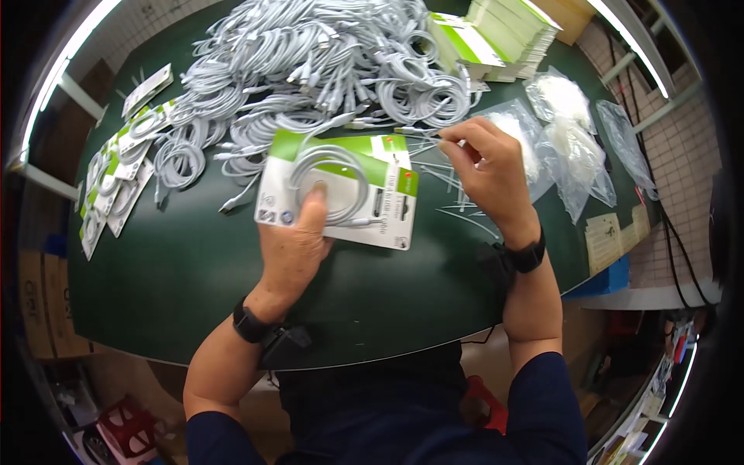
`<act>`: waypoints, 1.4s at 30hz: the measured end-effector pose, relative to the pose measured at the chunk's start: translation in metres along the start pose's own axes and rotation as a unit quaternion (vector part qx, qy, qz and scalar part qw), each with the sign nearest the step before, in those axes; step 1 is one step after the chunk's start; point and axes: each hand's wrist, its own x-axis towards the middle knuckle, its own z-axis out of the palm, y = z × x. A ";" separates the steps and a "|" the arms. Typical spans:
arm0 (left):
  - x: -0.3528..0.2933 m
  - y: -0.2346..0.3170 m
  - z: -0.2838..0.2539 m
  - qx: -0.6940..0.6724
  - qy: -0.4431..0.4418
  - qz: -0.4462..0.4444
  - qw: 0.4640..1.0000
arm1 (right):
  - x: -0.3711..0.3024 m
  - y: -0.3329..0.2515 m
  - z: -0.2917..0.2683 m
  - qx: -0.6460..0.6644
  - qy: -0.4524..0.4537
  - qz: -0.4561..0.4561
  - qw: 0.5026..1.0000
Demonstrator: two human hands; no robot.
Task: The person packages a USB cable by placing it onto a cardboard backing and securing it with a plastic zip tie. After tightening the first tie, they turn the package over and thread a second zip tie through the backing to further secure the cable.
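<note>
My left hand [294, 244] grips a green-and-white packaging card [395, 209], with its thumb pressing a coiled white USB cable [358, 174] flat against the front. A second card [372, 144] shows its green edge behind the first. To the right, my right hand [488, 159] is closed in a pinch above the table. Thin white cable ties [457, 182] lie under and beside its fingers; whether one is between the fingertips I cannot make out.
A large heap of coiled white cables [310, 54] covers the far middle of the dark green table [155, 294]. Carded cables [116, 182] lie at left. Stacked cards [511, 39] stand far right, near clear bags [573, 147] of white pieces.
</note>
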 end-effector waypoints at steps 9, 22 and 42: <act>0.004 -0.002 -0.008 0.004 0.048 0.018 0.999 | -0.008 0.047 -0.003 -0.065 -0.202 0.124 0.969; 0.003 -0.004 -0.005 0.006 0.035 0.021 0.999 | -0.016 0.055 0.027 -0.137 -0.209 0.083 0.965; -0.027 -0.028 -0.036 0.296 -0.105 0.288 0.905 | 0.000 0.026 -0.008 0.235 -0.053 0.198 0.950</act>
